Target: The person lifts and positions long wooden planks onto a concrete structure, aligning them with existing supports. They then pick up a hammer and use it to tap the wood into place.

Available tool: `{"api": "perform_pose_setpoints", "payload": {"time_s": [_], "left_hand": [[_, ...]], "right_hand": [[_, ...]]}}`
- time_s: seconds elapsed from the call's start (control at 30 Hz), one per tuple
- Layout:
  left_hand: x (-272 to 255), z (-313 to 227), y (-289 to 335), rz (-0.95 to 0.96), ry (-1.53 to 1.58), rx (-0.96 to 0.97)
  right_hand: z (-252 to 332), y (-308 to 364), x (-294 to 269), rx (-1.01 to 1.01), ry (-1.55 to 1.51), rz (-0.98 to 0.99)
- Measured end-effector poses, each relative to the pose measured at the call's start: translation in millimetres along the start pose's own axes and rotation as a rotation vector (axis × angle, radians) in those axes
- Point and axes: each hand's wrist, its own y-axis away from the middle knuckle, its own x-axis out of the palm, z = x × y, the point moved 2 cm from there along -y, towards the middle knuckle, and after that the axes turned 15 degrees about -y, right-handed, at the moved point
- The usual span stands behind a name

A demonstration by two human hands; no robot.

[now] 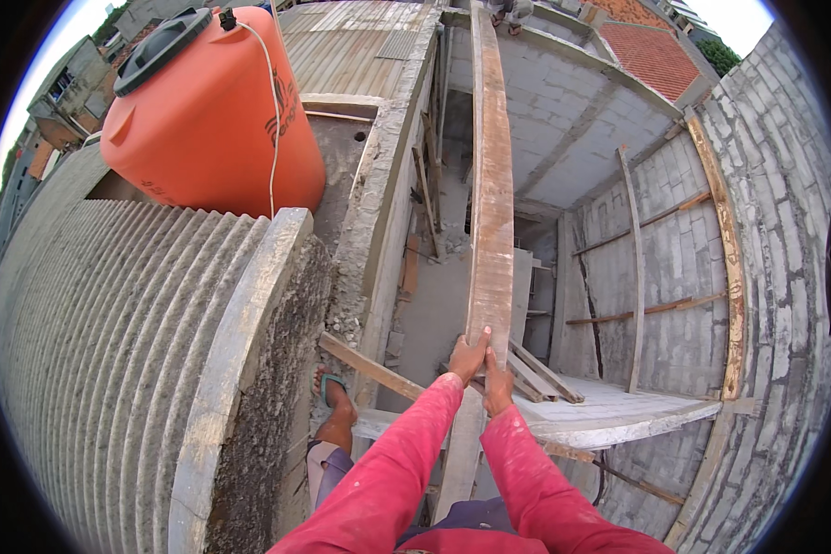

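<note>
- A long, flat, reddish-brown wooden plank (pixel 492 203) stretches straight ahead of the person, out over the deep grey-walled space below; its near part is between the hands.
- Its long axis points away from the body, almost upright in the view, so most of its length lies beyond the fingers, with hardly any on the body's side of them.
- The left hand (pixel 471 355) grips the plank's left edge, thumb laid along the top face; it sits slightly farther along the wood.
- The right hand (pixel 499 386) grips the right edge just beside it, a little closer to the body, thumb also upward. Both hands pinch the plank edges; how the fingers curl underneath is hidden.
- Beneath and nearer the body runs a pale grey board (pixel 462 452); whether the plank touches it I cannot tell.
- To the right of the hands, loose narrow timber pieces (pixel 545 374) lie near a whitish concrete ledge (pixel 637 423).
- To the left, a short light-brown wooden batten (pixel 369 365) slants near a bare foot in a teal sandal (pixel 332 383).
- Farther left stand a grey corrugated roof (pixel 129 342) and a large orange plastic tank (pixel 217 120).
- Near the plank's far end, another person (pixel 512 13) is partly cut off.
</note>
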Motion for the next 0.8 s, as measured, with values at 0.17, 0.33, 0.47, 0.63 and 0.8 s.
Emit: {"api": "perform_pose_setpoints", "payload": {"time_s": [0.17, 0.33, 0.47, 0.63, 0.8], "left_hand": [[3, -6, 18, -0.060, -0.125, -0.025], [7, 24, 21, 0.007, -0.010, -0.020], [16, 41, 33, 0.002, -0.023, -0.015], [19, 47, 72, 0.063, 0.107, -0.085], [23, 74, 75, 0.083, 0.119, 0.020]], "right_hand": [[-10, -9, -22, -0.042, 0.035, -0.030], [-9, 21, -21, -0.001, 0.036, -0.036], [-11, 36, -36, -0.048, 0.061, -0.037], [-6, 77, -48, -0.050, 0.160, -0.128], [6, 116, -36, -0.174, 0.229, -0.082]]}}
